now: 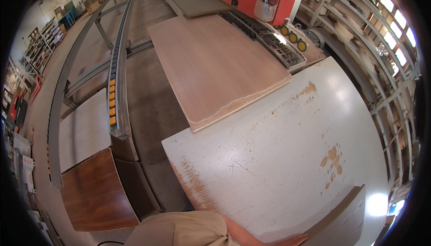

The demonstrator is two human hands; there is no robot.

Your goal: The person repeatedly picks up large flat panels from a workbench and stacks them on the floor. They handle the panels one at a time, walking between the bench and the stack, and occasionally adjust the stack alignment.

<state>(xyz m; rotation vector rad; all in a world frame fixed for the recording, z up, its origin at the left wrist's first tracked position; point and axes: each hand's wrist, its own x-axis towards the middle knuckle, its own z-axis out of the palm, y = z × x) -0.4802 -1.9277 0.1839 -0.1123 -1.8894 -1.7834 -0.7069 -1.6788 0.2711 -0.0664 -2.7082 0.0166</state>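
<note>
The left hand, cropped at the bottom, lies against a grey board; whether its fingers grip or merely press, I can't tell. The right hand is out of sight. The board rests on the white worktable's near right part, perhaps steadied by that touch. Beyond the worktable, a pinkish wood panel seems carried partly by a conveyor track. Left of the worktable, a glossy brown panel and roller rail hem the way; shelving crowds its right.

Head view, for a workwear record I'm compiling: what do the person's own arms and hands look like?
A loose, plain beige sleeve leaves the forearm bare. The left hand, cut by the lower edge, has no visible glove. The right arm is out of view.
</note>
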